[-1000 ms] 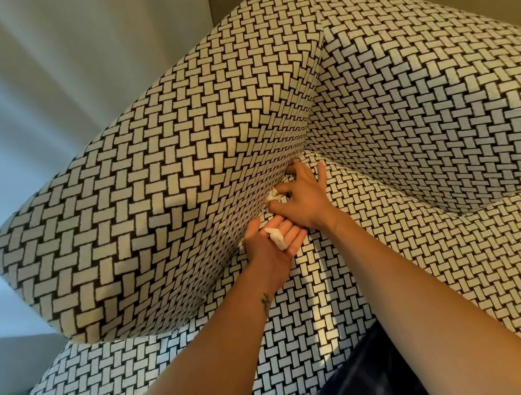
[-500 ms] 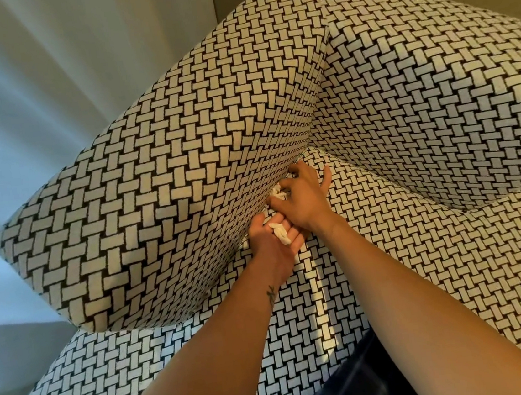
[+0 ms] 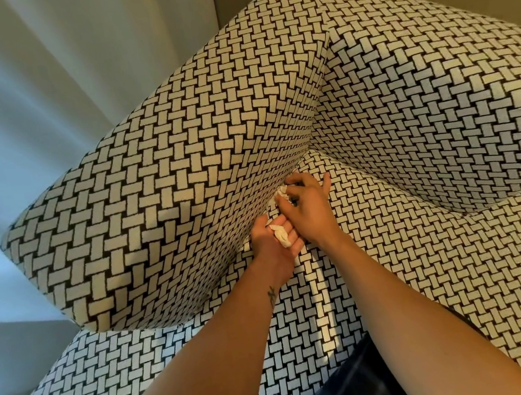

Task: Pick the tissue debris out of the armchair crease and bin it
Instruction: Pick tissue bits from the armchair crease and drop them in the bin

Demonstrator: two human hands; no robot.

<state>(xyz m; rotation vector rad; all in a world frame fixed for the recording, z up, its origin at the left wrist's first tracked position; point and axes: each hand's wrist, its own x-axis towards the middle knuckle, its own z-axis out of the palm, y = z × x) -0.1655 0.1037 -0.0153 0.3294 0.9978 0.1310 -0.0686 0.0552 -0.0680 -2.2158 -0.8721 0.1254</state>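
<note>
The armchair is covered in a black-and-white woven pattern. Its crease runs between the left armrest and the seat cushion. My right hand is at the crease near the back corner, and its fingertips pinch a small white tissue piece that sticks out of the gap. Just below it, my left hand lies palm up against the armrest. A crumpled tissue wad rests on its loosely extended fingers. The right wrist partly covers the left fingertips.
The chair's backrest rises behind and to the right. A pale curtain hangs to the left of the armrest. Dark plaid clothing shows at the bottom edge. No bin is in view.
My right hand has stayed at the crease, and its fingers have closed on the tissue piece there. The left hand still carries its wad just below it.
</note>
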